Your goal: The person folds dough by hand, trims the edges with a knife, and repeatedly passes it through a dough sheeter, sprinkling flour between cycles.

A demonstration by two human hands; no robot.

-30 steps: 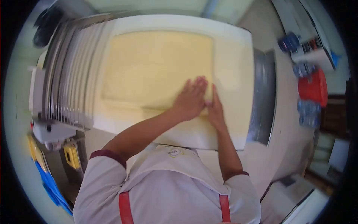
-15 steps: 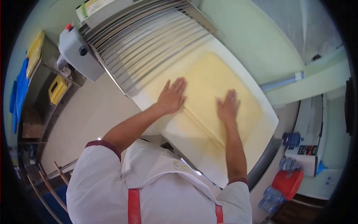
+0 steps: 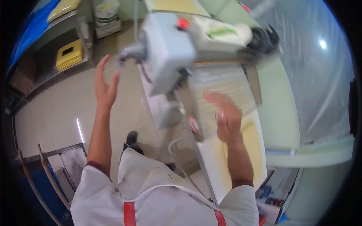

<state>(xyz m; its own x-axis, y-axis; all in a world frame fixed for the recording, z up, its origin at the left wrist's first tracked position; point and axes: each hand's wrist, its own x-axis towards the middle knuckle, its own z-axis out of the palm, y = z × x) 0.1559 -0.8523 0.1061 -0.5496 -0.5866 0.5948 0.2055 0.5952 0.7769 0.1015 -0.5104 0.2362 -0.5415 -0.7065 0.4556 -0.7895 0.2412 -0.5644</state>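
Observation:
My left hand (image 3: 106, 86) is raised in the air over the floor at the left, thumb and fingers apart, holding nothing. It is nearest the crank-like handle (image 3: 132, 52) on the grey machine head (image 3: 167, 49). Blurred by motion, my right hand (image 3: 229, 118) hangs over the machine's white belt (image 3: 209, 160), its fingers pointing left and its thumb apart from them. I see nothing in it. A pale yellow dough sheet (image 3: 252, 145) lies on the belt, partly hidden by my right hand and forearm. Behind that hand are the sheeter's guard bars (image 3: 215, 86).
A red button (image 3: 183, 24) tops the machine head. A white bag with green print (image 3: 222, 35) and a dark object (image 3: 264, 39) rest on the machine. Shelving with yellow containers (image 3: 69, 54) stands at the left. A metal bar frame (image 3: 173, 150) juts out beside the belt.
Both hands have lifted off the dough sheet; the left has moved far left, away from the belt. My view has turned left toward the machine head.

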